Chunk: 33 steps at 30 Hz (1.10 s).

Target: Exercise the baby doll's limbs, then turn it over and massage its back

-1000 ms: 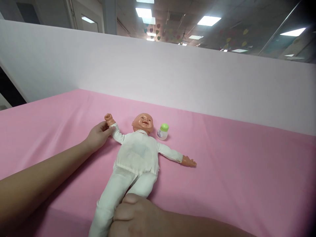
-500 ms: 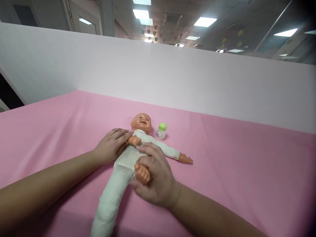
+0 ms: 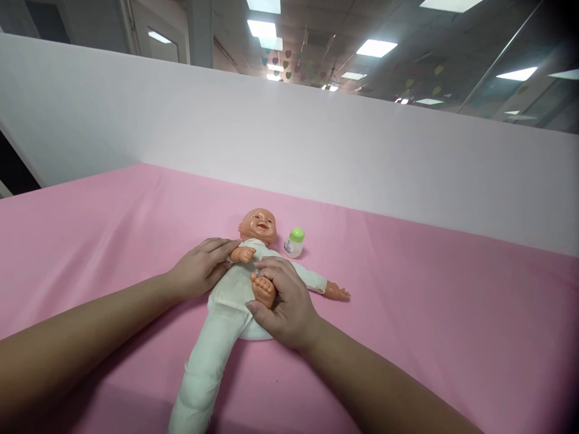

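Note:
A baby doll [image 3: 235,289] in white clothes lies on its back on the pink sheet [image 3: 429,313], its head [image 3: 257,225] pointing away from me. My left hand [image 3: 199,271] holds the doll's one arm folded across its chest, with the small fist showing by my fingertips. My right hand [image 3: 283,304] grips the doll's foot [image 3: 263,290] and keeps that leg bent up over the belly. The other leg [image 3: 203,361] stretches straight toward me. The doll's far arm [image 3: 323,286] lies out flat to the right.
A small white bottle with a green cap [image 3: 294,242] stands just right of the doll's head. A white partition wall [image 3: 316,138] runs along the far edge of the pink surface. Ceiling lights show above it.
A second ago the doll lay spread out. My left hand has since folded its arm onto the chest, and my right hand has lifted one leg and bent the foot up to the belly.

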### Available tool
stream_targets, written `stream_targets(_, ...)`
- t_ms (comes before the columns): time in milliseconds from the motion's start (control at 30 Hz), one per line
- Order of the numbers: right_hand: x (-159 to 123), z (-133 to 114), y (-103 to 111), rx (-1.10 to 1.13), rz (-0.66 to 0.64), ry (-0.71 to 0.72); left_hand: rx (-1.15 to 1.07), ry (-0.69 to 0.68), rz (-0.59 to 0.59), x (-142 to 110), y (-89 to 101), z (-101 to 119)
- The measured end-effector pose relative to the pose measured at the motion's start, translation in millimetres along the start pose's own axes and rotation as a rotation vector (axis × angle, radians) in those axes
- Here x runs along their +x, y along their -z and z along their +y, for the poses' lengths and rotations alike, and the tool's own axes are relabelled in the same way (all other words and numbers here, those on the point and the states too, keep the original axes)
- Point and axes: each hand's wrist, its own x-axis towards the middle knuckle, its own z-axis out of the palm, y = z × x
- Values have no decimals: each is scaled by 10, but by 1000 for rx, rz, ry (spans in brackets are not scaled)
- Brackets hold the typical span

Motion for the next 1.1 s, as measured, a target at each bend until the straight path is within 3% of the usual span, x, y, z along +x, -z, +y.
stream_targets(167,-15,-184,-6,-9,-15,163,-303,335,34,30,48,-51)
stream_targets(267,-76,-371,-49,32,-70,218,-567,541,143,42,32,-171)
stream_targets(467,-325,-555,-175,24,-387,421,-1025,770,286,47,-1,-447)
stream_targets(600,-467,-486,-356,50,-554,495,-1135,823,304,65,31,-479)
stream_targets(833,-609,-358,-652,54,-533,583,-1145,843,306,83,55,-454)
stream_targets(967,-586,-367,-629,50,-479,608,-1154,818,294,63,46,-467)
stream_targets(1100,-488,-435,-465,78,-487,565,-1125,767,271,45,46,-449)
